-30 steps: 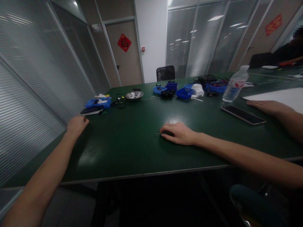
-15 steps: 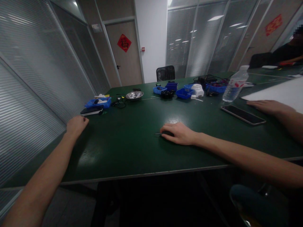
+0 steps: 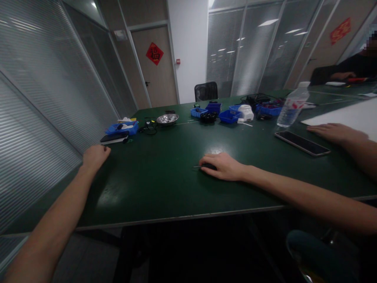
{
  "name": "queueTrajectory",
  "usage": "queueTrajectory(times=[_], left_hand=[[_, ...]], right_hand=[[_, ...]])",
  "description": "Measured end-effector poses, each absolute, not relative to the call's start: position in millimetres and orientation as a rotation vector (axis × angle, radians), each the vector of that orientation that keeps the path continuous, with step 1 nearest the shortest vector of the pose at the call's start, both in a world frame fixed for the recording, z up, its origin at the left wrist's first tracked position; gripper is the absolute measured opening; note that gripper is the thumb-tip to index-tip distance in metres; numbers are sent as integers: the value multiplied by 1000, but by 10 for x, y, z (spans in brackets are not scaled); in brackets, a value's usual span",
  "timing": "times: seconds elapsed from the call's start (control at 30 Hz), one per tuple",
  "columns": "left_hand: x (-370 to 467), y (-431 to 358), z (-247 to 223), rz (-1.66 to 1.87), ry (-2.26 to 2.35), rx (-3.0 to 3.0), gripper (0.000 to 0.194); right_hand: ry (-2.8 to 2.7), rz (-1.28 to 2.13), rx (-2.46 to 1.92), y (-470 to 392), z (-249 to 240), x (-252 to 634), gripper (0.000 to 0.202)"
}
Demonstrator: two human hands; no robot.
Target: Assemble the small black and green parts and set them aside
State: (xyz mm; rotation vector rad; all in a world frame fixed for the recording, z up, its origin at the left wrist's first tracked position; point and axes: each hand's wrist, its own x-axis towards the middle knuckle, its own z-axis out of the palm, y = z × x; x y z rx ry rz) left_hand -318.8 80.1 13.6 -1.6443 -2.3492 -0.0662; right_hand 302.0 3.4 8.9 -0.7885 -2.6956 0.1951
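On the green table [image 3: 165, 188], my right hand [image 3: 222, 167] is wrapped round a dark-handled tool [image 3: 209, 166], whose thin metal shaft points left. My left hand [image 3: 96, 157] rests at the table's left side with its fingers curled; whether anything is inside the curl is hidden. Just beyond it lies a dark flat case or book [image 3: 114, 137], beside a blue tray [image 3: 122, 129] with mixed items. A shiny metal bowl [image 3: 167, 119] stands farther back, holding small pieces too small to tell apart.
Blue bins [image 3: 229, 116], a white object [image 3: 246, 112] and black cables line the back. To the right are a clear bottle [image 3: 293, 106], a phone [image 3: 302, 143], another person's hand [image 3: 335, 133] and white paper [image 3: 347, 116]. A second person sits at the far right.
At the far right, the seated person's arm and hand have shifted. My own hands have not visibly moved.
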Motion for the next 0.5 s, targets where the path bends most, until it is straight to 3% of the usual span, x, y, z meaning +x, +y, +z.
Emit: queueTrajectory(times=[0.5], left_hand=[[-3169, 794, 158, -64, -2359, -1659, 59]], right_hand=[[-2698, 208, -798, 27, 103, 3020, 29]])
